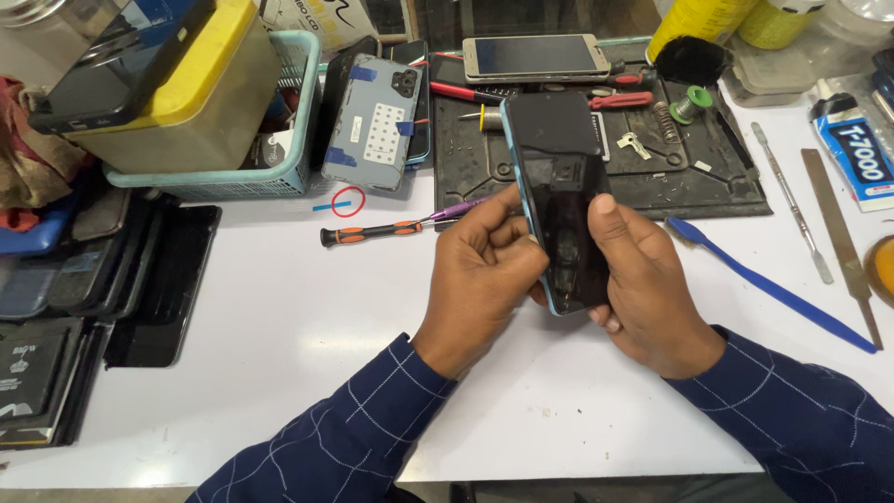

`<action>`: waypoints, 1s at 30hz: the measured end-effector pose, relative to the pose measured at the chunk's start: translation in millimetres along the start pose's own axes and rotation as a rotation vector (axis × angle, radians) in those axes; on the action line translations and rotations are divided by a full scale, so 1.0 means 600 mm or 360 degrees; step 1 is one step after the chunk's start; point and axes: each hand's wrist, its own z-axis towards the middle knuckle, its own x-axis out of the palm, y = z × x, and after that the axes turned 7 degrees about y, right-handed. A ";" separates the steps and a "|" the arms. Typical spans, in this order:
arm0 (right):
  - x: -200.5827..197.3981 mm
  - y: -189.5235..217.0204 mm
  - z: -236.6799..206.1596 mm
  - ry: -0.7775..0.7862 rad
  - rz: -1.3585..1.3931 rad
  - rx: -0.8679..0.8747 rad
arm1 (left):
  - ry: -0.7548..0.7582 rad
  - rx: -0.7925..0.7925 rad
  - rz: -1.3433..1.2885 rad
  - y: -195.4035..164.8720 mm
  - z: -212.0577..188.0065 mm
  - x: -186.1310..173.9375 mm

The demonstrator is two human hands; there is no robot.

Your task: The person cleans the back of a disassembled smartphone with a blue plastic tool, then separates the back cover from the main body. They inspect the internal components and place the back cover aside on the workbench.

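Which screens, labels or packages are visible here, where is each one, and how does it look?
Phone: between left hand and right hand; dark glass, light-blue rim.
Second phone: top centre, flat; gold frame, dark screen.
Glue tube: right edge; blue-and-white label.
Back panel: leaning on teal basket; grey, white sticker, blue tape.

You have bright, even light from overhead here. The white surface [279, 307] glares softly in a pale patch near the middle, just below your left hand [484, 270], and it washes out toward the far right. Your hands throw only faint, short shadows beneath them. The dark glass of the phone [563, 186] you hold picks up dull reflections but no hard hotspot. Focus is sharp across the centre; your checked sleeves [345, 438] at the near edge look slightly soft. Straight lines bow a little at the far left and right corners, as a wide lens does.
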 end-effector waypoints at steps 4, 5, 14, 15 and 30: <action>-0.004 -0.003 0.002 -0.0025 0.0017 -0.0059 | 0.0030 -0.0027 0.0027 -0.003 -0.001 0.004; -0.005 -0.003 0.002 -0.0036 0.0023 -0.0068 | 0.0046 -0.0036 0.0044 -0.003 -0.002 0.006; -0.008 -0.006 0.003 -0.0063 0.0125 -0.0146 | 0.0220 -0.0044 0.0019 -0.007 -0.008 0.012; -0.008 -0.007 0.003 -0.0063 0.0145 -0.0148 | 0.0240 -0.0028 0.0021 -0.007 -0.008 0.012; -0.005 -0.006 0.002 -0.0276 0.0240 -0.0105 | 0.0117 0.0033 0.0124 0.011 -0.012 0.023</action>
